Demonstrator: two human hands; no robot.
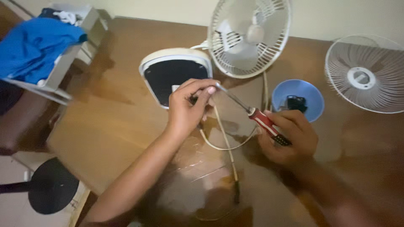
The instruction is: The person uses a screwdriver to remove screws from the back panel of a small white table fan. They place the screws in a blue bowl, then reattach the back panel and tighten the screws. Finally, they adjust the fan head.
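Brown and glossy, the wooden table [113, 126] fills most of the head view, with a pale wall along its far edge. Near the middle, the left hand [187, 107] is curled almost closed, its thumb and fingertips pinched round the metal tip of a screwdriver [252, 113]; whether a small screw sits between them is too blurred to tell. The right hand [290, 136] is wrapped shut about the screwdriver's red and black handle, so the shaft runs slanting up and left from one hand to the other. Just beyond the left hand lies the fan base [174, 73], turned underside up, white-rimmed with a dark panel, and the tool's tip hovers at its near edge. By the look of it, the step in hand is seating the tip for work on that underside; the next move would call for a steady line-up with the fastener before any turning. A pale power cord [223, 138] loops between the wrists. Behind the base stands the fan head [250, 35] in its white cage. A blue bowl [313, 94] holding a dark part sits near the right hand, and a loose white grille [366, 75] lies further right. Blue cloth [33, 46] rests on a shelf at far left.
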